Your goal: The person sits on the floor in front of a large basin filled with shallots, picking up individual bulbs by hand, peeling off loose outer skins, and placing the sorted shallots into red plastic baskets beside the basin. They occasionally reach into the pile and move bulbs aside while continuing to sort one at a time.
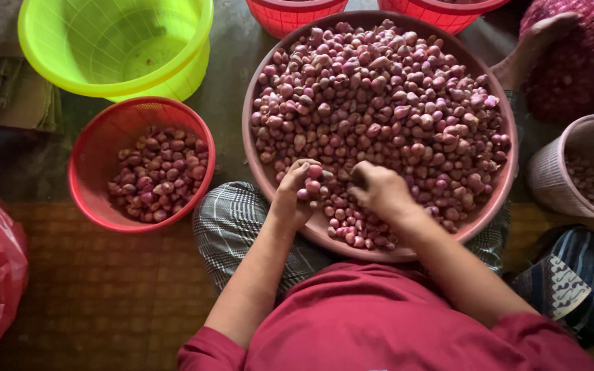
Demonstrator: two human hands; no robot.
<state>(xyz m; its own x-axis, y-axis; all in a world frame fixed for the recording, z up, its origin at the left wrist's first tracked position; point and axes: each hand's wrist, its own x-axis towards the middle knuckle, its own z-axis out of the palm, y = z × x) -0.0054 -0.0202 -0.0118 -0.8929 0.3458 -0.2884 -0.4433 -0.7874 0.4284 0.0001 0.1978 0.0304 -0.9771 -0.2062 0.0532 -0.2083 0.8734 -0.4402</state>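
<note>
Shallots, small and purple-pink with papery skins (386,103), fill the wide, round, dusty-pink plastic basin (256,89) that rests across the person's knees above the floor. Both hands work at the near edge of the heap. The left hand (295,196) is curled around a few bulbs, one pink shallot (315,171) showing at its fingertips. The right hand (378,189) is bent knuckles-up over the pile just beside it, fingers pressed down among the bulbs; whether it actually grips one I cannot tell.

Sorting of this kind seems to go best when each hand takes only a few bulbs, so that every one can be turned and felt for soft spots or loose skin. Working from the near rim inward looks sensible, since the heap slopes towards the body and bulbs at the lip could roll off onto the checked cloth over the knees (232,220).

A red plastic mesh basket (97,141), about a third full of darker shallots (159,172), stands on the floor just left of the basin, within the left arm's sweep. A pale pink ribbed bucket (572,144) holding a few bulbs stands to the right. A lime-green plastic tub (194,41) sits further off behind the red basket. Keeping the basin level on the knees matters, as it is heaped nearly to the rim.
</note>
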